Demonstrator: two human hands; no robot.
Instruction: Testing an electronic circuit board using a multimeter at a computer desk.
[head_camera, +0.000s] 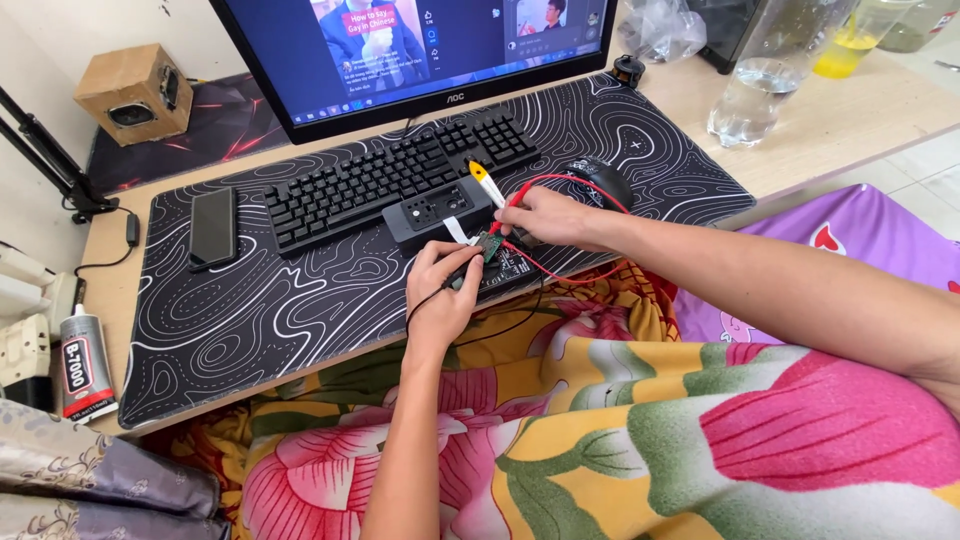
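Observation:
A small green circuit board (492, 246) lies on a dark block (508, 272) at the near edge of the patterned desk mat (260, 310). My left hand (440, 290) grips a black test probe with a black wire, its tip on the board. My right hand (545, 215) holds a red test probe (503, 212) with a red wire (570, 180), its tip also at the board. A yellow-tipped white tool (486, 181) sticks up just behind my hands, beside a black box (438, 211) with buttons and a white strip.
A black keyboard (390, 175), a monitor (410, 50), a black mouse (603, 176) and a dark phone (213, 226) sit on the desk. A glue tube (87, 365) lies at left, a wooden speaker (135, 92) behind. A water bottle (760, 85) stands at right. A flowered blanket (600, 430) covers my lap.

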